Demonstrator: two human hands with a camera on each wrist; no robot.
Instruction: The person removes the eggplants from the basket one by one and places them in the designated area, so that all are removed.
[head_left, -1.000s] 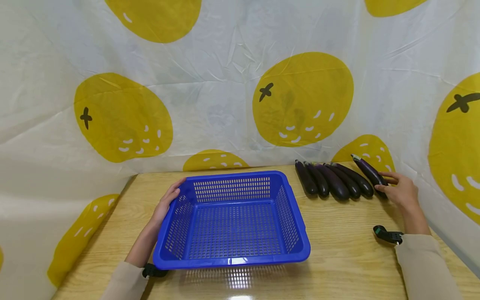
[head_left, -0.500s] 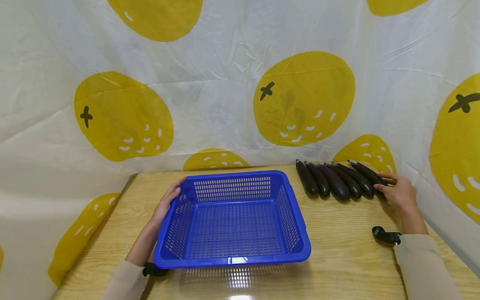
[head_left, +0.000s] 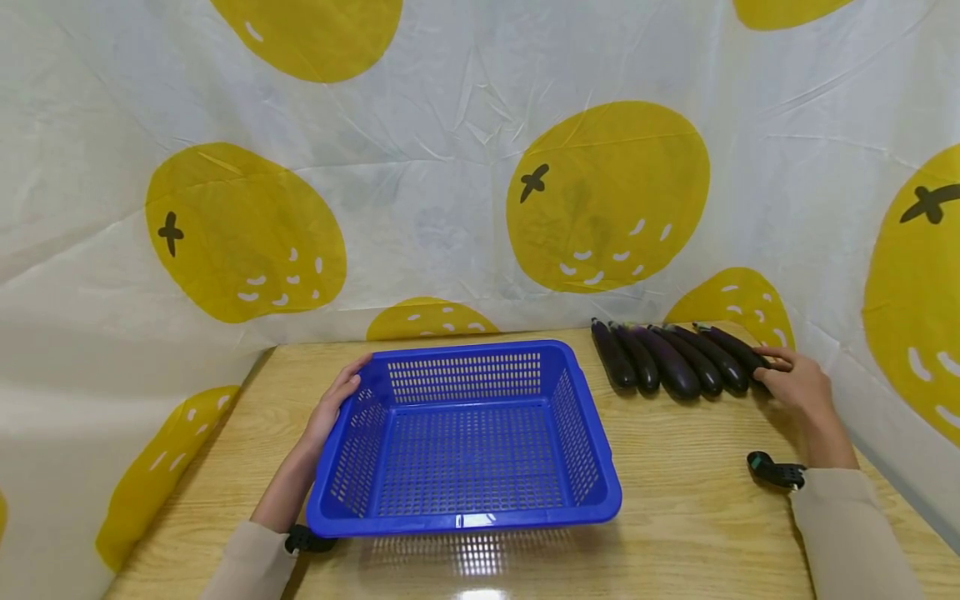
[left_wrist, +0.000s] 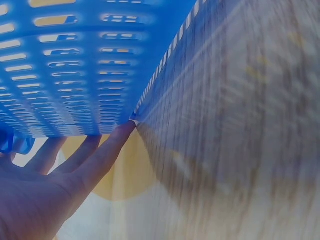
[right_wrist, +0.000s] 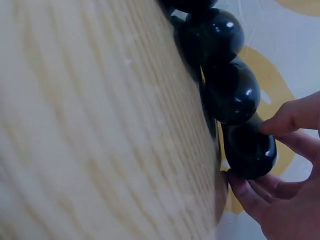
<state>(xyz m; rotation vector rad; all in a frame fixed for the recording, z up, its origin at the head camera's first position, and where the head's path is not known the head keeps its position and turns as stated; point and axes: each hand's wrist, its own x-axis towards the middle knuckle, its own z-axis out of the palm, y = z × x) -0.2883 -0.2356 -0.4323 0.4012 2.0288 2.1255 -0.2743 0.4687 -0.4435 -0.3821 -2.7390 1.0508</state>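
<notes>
A glossy dark-purple eggplant (head_left: 729, 344) lies at the right end of a row of several eggplants (head_left: 670, 367), stems toward the back curtain. My right hand (head_left: 801, 387) pinches its rounded near end. The right wrist view shows the thumb above this eggplant (right_wrist: 248, 150) and the other fingers around its far side and underneath, with the neighbouring eggplant (right_wrist: 232, 92) right against it. On the left, a blue perforated plastic basket (head_left: 465, 523) has nothing in it. My left hand (head_left: 332, 408) lies along its left side, straight fingers (left_wrist: 102, 165) touching the outer wall.
The pale wooden table (head_left: 675, 483) carries everything. A white curtain (head_left: 427, 233) printed with yellow fruit closes off the back and both sides, near my right hand. Each wrist wears a black strap, such as the right strap (head_left: 776, 472).
My right hand has lowered the last eggplant and brought it left against the row, where it lies flat like the others. The left hand and the basket have stayed put.
</notes>
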